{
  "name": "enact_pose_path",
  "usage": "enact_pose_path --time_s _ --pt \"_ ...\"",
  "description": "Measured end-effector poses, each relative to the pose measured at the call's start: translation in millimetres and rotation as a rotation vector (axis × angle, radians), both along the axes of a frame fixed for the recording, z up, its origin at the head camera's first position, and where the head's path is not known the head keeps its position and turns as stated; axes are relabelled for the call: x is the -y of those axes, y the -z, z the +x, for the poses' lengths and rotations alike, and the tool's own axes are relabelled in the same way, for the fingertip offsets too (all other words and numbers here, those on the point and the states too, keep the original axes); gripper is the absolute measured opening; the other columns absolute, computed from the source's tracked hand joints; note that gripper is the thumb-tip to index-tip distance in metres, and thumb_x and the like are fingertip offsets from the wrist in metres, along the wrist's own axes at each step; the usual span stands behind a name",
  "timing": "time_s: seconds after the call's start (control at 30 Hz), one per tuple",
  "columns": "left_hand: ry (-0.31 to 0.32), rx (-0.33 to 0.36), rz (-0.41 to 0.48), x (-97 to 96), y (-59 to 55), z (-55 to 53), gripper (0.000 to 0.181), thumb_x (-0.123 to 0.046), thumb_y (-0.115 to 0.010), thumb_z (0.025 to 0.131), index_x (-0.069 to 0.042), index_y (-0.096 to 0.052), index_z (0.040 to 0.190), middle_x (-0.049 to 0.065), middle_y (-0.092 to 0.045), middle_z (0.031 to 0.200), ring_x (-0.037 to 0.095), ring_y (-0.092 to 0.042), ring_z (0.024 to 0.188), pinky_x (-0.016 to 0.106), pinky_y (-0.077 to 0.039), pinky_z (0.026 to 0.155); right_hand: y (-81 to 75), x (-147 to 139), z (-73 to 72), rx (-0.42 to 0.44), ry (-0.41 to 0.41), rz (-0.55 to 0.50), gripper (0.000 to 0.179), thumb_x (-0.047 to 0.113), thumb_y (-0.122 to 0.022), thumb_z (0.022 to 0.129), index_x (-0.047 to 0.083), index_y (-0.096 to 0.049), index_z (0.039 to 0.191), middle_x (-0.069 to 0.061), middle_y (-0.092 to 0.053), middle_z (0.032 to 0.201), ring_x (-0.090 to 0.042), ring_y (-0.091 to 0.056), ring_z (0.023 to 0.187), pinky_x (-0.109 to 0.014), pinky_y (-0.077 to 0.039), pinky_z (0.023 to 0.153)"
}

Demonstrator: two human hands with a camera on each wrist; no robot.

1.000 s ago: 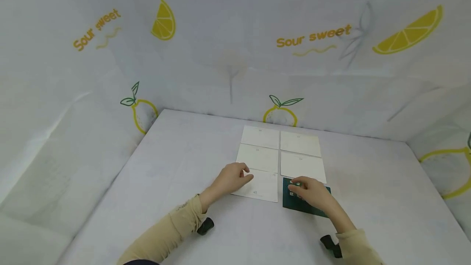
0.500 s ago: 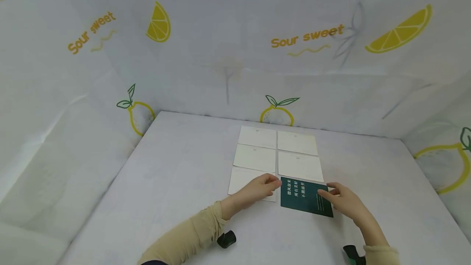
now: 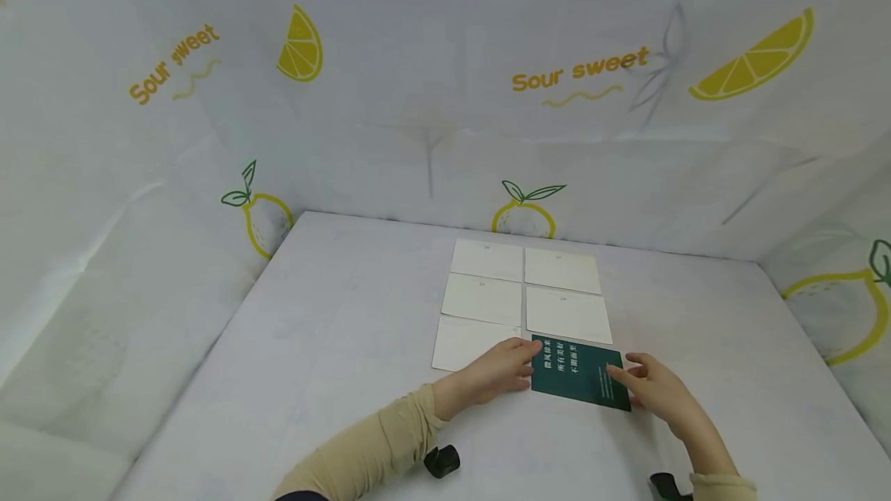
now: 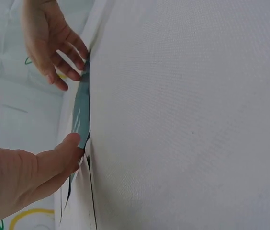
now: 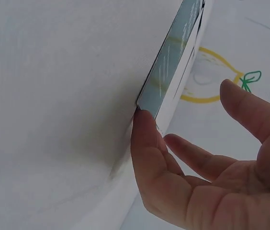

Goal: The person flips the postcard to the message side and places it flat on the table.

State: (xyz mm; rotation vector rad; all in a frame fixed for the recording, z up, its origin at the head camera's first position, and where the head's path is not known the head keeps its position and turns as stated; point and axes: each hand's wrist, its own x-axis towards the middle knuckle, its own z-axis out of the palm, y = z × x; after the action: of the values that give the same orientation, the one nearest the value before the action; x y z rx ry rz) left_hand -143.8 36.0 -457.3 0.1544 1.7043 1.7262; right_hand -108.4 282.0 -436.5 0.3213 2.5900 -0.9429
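Note:
A dark green card [image 3: 574, 377] with white printed characters lies flat at the lower right of a two-column card layout in the head view. My left hand [image 3: 493, 371] reaches over the lower left white card [image 3: 455, 339], fingertips touching the green card's left edge. In the left wrist view those fingers [image 4: 53, 167] are fairly straight. On the opposite side, my right hand [image 3: 661, 389] is at the green card's right edge. The right wrist view shows a fingertip [image 5: 146, 122] touching a card corner, the thumb [image 5: 245, 108] spread away from it.
Several white cards [image 3: 562, 312] fill the other places in the layout on the white table [image 3: 348, 315]. A dark object [image 3: 442, 461] is beside the left sleeve, and another [image 3: 668, 485] beside the right. A lemon-patterned sheet [image 3: 390, 99] rises behind the table.
Over the last second my left hand has moved right to the green card's left edge. My right hand has moved from above that card to its right edge, uncovering its print.

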Motion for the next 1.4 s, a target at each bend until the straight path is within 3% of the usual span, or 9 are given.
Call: enact_pose_path --time_s 0.3,0.5,0.63,0.8,0.97,1.1,1.2,1.3,1.4 --pt "-0.094 0.031 0.016 -2.2 1.1 1.0 0.049 -0.029 -0.046 0.098 0.006 -0.040 0.132 0.020 -0.050 0.123 0.023 -0.054 0.105 0.042 -0.049 0.094 2.7 -3.7 0.7 -0.012 -0.022 0.014 0.066 0.030 -0.054 0.092 -0.020 -0.033 0.130 -0.035 -0.051 0.114 -0.031 -0.056 0.093 -0.040 -0.052 0.074" --pt "-0.147 -0.074 -0.007 -4.7 7.8 -2.9 0.051 -0.003 -0.059 0.087 0.006 -0.042 0.134 0.014 -0.055 0.115 0.013 -0.058 0.089 0.030 -0.055 0.078 0.1 -5.3 1.0 -0.048 0.004 -0.036 0.058 0.018 -0.052 0.090 -0.019 -0.035 0.131 -0.032 -0.051 0.115 -0.029 -0.055 0.095 -0.032 -0.050 0.072" --pt "-0.188 -0.123 -0.032 -6.2 8.5 -6.0 0.058 0.011 -0.058 0.076 0.004 -0.045 0.132 0.009 -0.053 0.107 0.011 -0.054 0.082 0.025 -0.053 0.068 -0.5 -5.1 0.5 -0.063 0.026 -0.085 0.057 0.016 -0.051 0.090 -0.018 -0.034 0.133 -0.032 -0.050 0.118 -0.028 -0.056 0.096 -0.031 -0.053 0.074" --pt "-0.256 -0.193 -0.086 -8.4 10.5 -9.6 0.058 0.015 -0.055 0.069 0.000 -0.049 0.125 0.005 -0.049 0.092 0.011 -0.048 0.074 0.019 -0.043 0.057 -0.7 -1.7 -0.4 -0.084 0.047 -0.108 0.057 0.018 -0.051 0.092 -0.014 -0.034 0.135 -0.028 -0.050 0.116 -0.028 -0.055 0.097 -0.032 -0.054 0.077" --pt "-0.294 -0.265 -0.119 -8.9 11.1 -12.7 0.047 0.010 -0.056 0.074 -0.003 -0.051 0.119 0.002 -0.047 0.084 0.008 -0.046 0.068 0.018 -0.043 0.054 0.3 0.7 -0.9 -0.108 0.063 -0.134 0.053 0.017 -0.048 0.093 -0.011 -0.035 0.136 -0.018 -0.049 0.105 -0.019 -0.053 0.088 -0.022 -0.051 0.069" --pt "-0.308 -0.306 -0.115 -7.5 8.5 -14.6 0.030 0.004 -0.056 0.081 -0.005 -0.055 0.110 0.001 -0.049 0.082 0.007 -0.048 0.065 0.018 -0.046 0.055 12.1 -6.4 -4.1 -0.177 0.092 -0.184 0.048 0.023 -0.047 0.095 -0.007 -0.037 0.132 -0.015 -0.049 0.098 -0.015 -0.054 0.078 -0.022 -0.053 0.064" --pt "-0.315 -0.336 -0.116 -6.5 6.3 -15.9 0.019 -0.001 -0.056 0.085 -0.005 -0.058 0.103 0.000 -0.049 0.082 0.006 -0.048 0.063 0.017 -0.046 0.055 29.1 -17.4 -9.1 -0.254 0.112 -0.196 0.052 0.042 -0.045 0.096 -0.002 -0.043 0.125 -0.013 -0.053 0.096 -0.012 -0.057 0.073 -0.018 -0.052 0.059" --pt "-0.321 -0.375 -0.120 -5.9 4.4 -17.3 0.013 -0.005 -0.057 0.086 -0.006 -0.060 0.099 -0.001 -0.051 0.081 0.005 -0.048 0.062 0.016 -0.044 0.055 44.8 -28.4 -14.5 -0.315 0.122 -0.202 0.068 0.064 -0.040 0.089 0.003 -0.047 0.118 -0.011 -0.056 0.096 -0.008 -0.060 0.073 -0.015 -0.051 0.058" --pt "-0.322 -0.426 -0.123 -5.9 3.0 -18.7 0.010 -0.007 -0.058 0.087 -0.006 -0.062 0.096 -0.002 -0.052 0.079 0.004 -0.047 0.061 0.015 -0.041 0.053 49.8 -33.7 -16.6 -0.344 0.131 -0.203 0.071 0.070 -0.039 0.085 0.006 -0.050 0.114 -0.006 -0.058 0.094 -0.005 -0.060 0.076 -0.015 -0.051 0.061"
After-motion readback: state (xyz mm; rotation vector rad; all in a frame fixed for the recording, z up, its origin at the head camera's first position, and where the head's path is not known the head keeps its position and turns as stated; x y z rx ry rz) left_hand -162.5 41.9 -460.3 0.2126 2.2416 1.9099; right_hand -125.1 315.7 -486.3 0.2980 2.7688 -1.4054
